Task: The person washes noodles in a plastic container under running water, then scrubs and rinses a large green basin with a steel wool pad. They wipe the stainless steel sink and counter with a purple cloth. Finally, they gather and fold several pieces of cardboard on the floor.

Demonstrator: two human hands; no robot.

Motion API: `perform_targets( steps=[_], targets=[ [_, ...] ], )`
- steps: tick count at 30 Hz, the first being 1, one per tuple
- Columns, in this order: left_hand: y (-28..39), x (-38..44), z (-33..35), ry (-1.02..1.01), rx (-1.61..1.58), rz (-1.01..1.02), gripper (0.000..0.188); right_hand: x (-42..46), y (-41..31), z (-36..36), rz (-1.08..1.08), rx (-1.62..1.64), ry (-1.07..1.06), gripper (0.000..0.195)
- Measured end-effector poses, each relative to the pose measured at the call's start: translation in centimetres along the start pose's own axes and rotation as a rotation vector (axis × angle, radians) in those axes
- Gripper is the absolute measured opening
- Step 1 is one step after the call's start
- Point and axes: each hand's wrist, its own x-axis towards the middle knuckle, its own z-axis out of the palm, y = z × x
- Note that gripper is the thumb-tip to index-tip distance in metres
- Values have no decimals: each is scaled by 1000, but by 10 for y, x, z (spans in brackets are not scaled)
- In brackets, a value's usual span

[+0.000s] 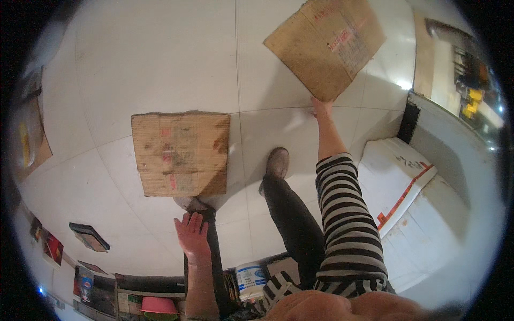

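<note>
My right hand (322,109) grips the near corner of a flat cardboard sheet (317,48), which is held out above the tiled floor at the upper right. Red and dark print marks the sheet, and my fingers are partly hidden beneath it. Another cardboard piece (180,154), stained and printed, lies in front of my left foot. My left hand (193,236) is bare of any object, its fingers spread over my left shin, just short of that piece.
To the right stands a white foam box (409,184) with red tape and handwriting. A flat dark-edged box (89,237) is at lower left. Behind me are a shelf with a pink basin (159,305) and a white-and-blue package (251,281). My right shoe (278,162) rests on the tiles.
</note>
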Motion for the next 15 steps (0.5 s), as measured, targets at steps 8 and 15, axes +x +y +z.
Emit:
perform_targets(
  steps=[8,15],
  targets=[
    [-6,-9,19,-6,100,64,70,16,-7,-12,118,-162,143,62],
    [-25,0,23,-87,141,58,64,36,1,-5,254,533,-355,38]
  ],
)
